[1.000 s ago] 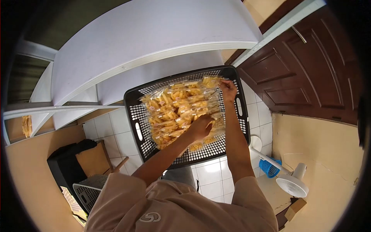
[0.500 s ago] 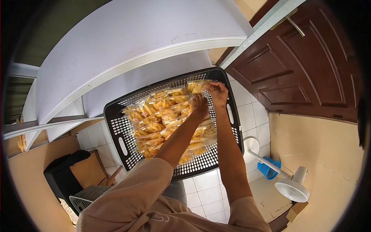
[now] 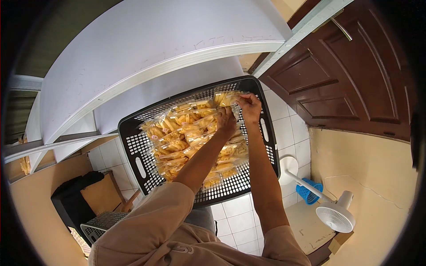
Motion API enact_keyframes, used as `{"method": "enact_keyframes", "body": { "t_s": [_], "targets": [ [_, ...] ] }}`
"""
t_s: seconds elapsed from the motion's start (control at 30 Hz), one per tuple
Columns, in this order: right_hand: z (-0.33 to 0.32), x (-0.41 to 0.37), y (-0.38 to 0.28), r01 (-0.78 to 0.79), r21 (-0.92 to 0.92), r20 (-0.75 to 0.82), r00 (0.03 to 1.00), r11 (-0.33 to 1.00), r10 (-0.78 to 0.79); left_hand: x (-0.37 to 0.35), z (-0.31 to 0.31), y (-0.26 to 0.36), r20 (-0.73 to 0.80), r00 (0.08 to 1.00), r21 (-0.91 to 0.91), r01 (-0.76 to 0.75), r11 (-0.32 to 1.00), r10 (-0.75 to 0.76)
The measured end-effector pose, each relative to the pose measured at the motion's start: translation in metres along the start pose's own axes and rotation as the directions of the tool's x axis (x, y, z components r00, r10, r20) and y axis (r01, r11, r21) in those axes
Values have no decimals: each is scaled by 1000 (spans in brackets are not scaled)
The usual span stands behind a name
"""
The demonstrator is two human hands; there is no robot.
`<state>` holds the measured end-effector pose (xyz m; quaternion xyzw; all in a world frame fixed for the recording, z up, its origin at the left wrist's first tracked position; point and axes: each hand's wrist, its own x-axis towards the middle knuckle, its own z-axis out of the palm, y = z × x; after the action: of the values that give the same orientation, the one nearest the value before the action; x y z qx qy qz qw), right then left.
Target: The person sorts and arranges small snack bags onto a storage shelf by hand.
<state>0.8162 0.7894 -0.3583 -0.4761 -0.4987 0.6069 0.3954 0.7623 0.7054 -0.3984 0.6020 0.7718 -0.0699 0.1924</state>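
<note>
Both arms reached far over the black basket [image 3: 138, 150]. The right hand [image 3: 250, 106] had its fingers pinched on the far-right snack packets [image 3: 186, 133]; the left hand [image 3: 226, 122] lay curled alongside, grip unclear. The white shelf [image 3: 155, 44] crowded the far rim

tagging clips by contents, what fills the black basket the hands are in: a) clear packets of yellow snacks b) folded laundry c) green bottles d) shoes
A: the black basket is stacked with clear packets of yellow snacks, with the left hand and right hand on them.
</note>
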Motion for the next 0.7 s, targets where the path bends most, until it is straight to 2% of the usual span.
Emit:
{"method": "enact_keyframes", "body": {
  "t_s": [0.07, 0.13, 0.2, 0.23, 0.3, 0.43, 0.47, 0.53, 0.6, 0.7],
  "targets": [
    [1, 0, 0, 17, -45, 1, 1000, 999, -17, -4, -7, 1, -50, 999, 19, -1, 1000, 2],
    [3, 1, 1, 35, -87, 6, 999, 996, -35, -8, -19, 0, 80, 996, 0, -38, 999, 37],
    [5, -1, -4, 21, -213, -4, 1000, 977, -23, -11, -17, 1, 75, 995, 40, -62, 997, 59],
    [5, -2, -6, 21, -213, -2, 1000, 977, -22, -13, -16, 1, 70, 994, 81, -87, 993, 82],
    [5, -6, -12, 55, -471, 38, 998, 881, -42, -15, -12, 1, 93, 991, 56, -98, 994, 93],
    [9, -5, -1, 80, -516, 46, 997, 853, -65, -20, -13, 3, 158, 982, -39, -95, 995, 100],
    [11, -4, 1, 91, -581, 38, 996, 809, -86, -16, -8, 3, 155, 983, -37, -92, 995, 97],
    [12, -1, 5, 101, -644, 32, 994, 758, -106, -10, 4, 4, 65, 997, -38, -32, 999, 34],
    [15, 1, 3, 123, -701, 49, 991, 703, -125, -15, -2, 4, 63, 997, -43, -39, 998, 42],
    [15, 5, 1, 78, -741, 68, 997, 667, -41, -18, -10, 4, 72, 996, -44, -54, 998, 57]
  ]
}}
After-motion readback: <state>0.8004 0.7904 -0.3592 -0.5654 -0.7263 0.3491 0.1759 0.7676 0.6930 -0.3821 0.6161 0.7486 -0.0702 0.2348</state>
